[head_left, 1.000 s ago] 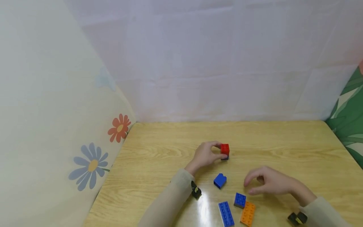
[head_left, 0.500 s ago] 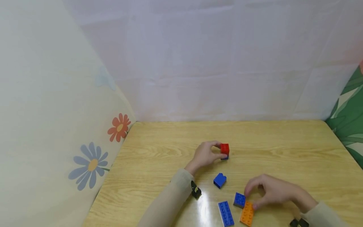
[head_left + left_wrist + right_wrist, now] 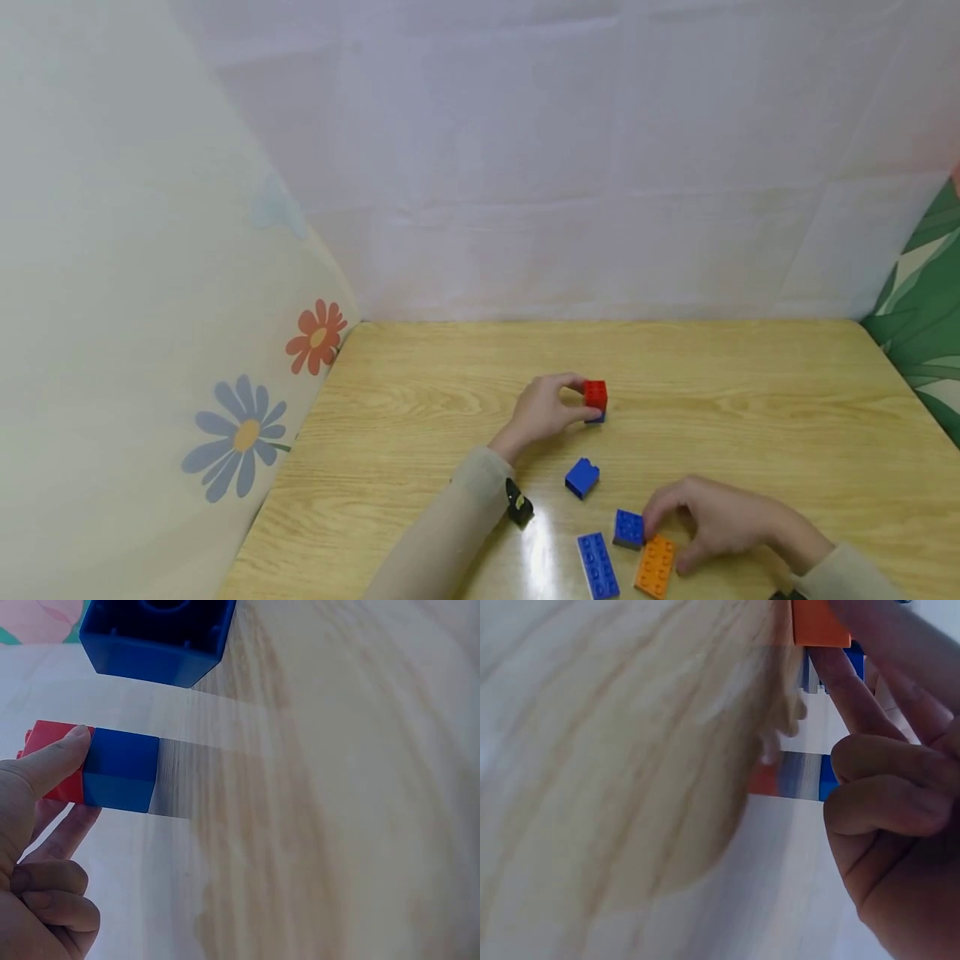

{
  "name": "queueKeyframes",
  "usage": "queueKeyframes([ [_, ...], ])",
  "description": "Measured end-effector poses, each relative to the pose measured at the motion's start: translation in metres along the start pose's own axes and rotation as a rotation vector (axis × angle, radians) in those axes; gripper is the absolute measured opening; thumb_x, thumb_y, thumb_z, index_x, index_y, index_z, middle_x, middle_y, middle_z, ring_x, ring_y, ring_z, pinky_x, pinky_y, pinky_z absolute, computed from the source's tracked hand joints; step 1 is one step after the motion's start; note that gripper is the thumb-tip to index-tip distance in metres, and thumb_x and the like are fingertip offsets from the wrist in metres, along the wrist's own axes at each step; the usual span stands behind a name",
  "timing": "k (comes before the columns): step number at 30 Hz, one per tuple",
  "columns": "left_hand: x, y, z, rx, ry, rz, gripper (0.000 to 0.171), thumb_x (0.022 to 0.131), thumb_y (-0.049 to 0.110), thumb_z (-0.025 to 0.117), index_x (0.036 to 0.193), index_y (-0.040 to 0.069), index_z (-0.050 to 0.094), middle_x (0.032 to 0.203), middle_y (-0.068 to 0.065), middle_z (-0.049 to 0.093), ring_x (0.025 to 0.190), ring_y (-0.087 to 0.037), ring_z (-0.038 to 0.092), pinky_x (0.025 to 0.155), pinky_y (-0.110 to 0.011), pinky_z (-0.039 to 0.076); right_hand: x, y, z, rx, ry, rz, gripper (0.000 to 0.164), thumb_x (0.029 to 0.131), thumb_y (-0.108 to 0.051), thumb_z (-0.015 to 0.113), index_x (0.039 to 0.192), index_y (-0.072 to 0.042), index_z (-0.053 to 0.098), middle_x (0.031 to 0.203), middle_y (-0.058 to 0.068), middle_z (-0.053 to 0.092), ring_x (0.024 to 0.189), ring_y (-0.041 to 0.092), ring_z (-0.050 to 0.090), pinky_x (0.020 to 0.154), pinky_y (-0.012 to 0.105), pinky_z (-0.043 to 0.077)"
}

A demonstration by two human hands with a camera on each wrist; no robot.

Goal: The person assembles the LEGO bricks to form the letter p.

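Note:
My left hand [image 3: 542, 411] pinches a red toy building brick [image 3: 595, 393] between thumb and finger. That brick sits on top of a blue brick [image 3: 122, 766], and the pair stands upright on the table. At the front right, my right hand [image 3: 723, 515] reaches down around an orange brick [image 3: 655, 568] with long studded top. Its index fingertip is between this brick and a small square blue brick [image 3: 628, 528]; the thumb is at the orange brick's right side, seemingly slightly apart. The right wrist view shows the orange brick only partly, behind the thumb.
A blue brick [image 3: 582, 478] lies on its side between the hands. A long blue brick [image 3: 597, 567] lies near the front, left of the orange one. White cloth [image 3: 562, 208] hangs behind the wooden table [image 3: 420, 375].
My right hand has come down and towards the front, to the orange brick. The small square blue brick has shifted slightly left and turned. My left hand stays on the red brick.

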State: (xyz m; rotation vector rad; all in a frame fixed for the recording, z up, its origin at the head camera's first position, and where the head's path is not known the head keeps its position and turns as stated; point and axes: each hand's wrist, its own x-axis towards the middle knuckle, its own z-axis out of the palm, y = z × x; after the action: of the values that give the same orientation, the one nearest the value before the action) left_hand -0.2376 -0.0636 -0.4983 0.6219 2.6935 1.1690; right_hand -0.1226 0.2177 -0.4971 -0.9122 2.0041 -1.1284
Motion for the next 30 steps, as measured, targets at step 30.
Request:
queueKeyframes([
  [30, 0.000, -0.003, 0.001, -0.014, 0.000, 0.004, 0.042, 0.088, 0.042, 0.085, 0.124, 0.024, 0.074, 0.115, 0.015, 0.071, 0.117, -0.014, 0.063, 0.102, -0.041, 0.048, -0.006, -0.014, -0.014, -0.013, 0.024, -0.109, 0.029, 0.090, -0.025, 0.083, 0.117, -0.027, 0.075, 0.120, -0.008, 0.072, 0.115, 0.013, 0.063, 0.099, 0.029, 0.047],
])
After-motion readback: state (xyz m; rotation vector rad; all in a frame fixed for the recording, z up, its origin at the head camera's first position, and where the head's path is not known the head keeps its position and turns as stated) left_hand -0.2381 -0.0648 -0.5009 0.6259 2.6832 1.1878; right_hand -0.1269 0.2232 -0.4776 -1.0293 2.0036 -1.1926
